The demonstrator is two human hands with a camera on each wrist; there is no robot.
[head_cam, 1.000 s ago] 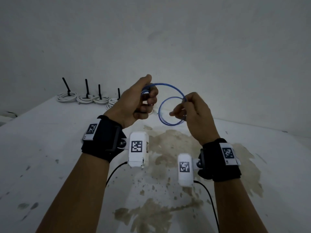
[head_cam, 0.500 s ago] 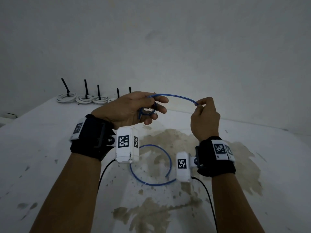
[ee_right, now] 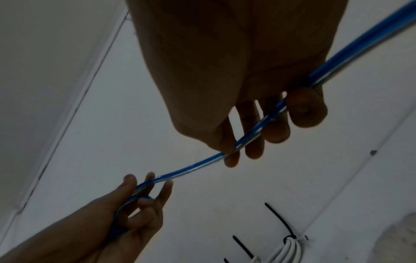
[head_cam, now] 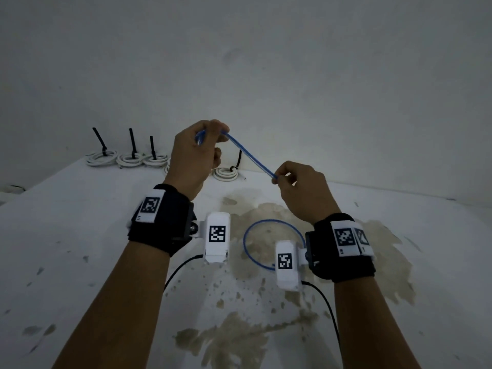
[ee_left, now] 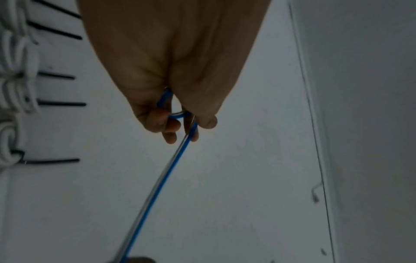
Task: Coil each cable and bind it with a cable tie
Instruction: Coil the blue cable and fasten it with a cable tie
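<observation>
White and stained with brown patches, the desk (head_cam: 80, 235) holds everything. Along its far edge sit white cable coils (head_cam: 127, 158), each already bound with a black cable tie (head_cam: 131, 142) that sticks up. Those ones look done.

Up in the air over the middle of the desk is the blue cable (head_cam: 250, 155). It runs in a tight, straight line from the left hand (head_cam: 194, 153) down to the right hand (head_cam: 300, 193). More of it hangs below and lies in one round loop on the desk, just in front of the right wrist.

A second ago the hands were close and the cable made small rings between them. Then the hands moved apart, the long loop dropped to the desk, and now the left hand is higher and the piece between the hands is pulled straight. I think this means one more turn is about to be laid on the coil, so the coiling is only partly done, and no tie is on this cable yet.

Left hand fingers (ee_left: 157, 121) are curled tight around the small blue coil and pinch the cable where it leaves. Right hand fingers (ee_right: 276, 131) are bent, with the thumb pressed on the cable, so it is held there too.
</observation>
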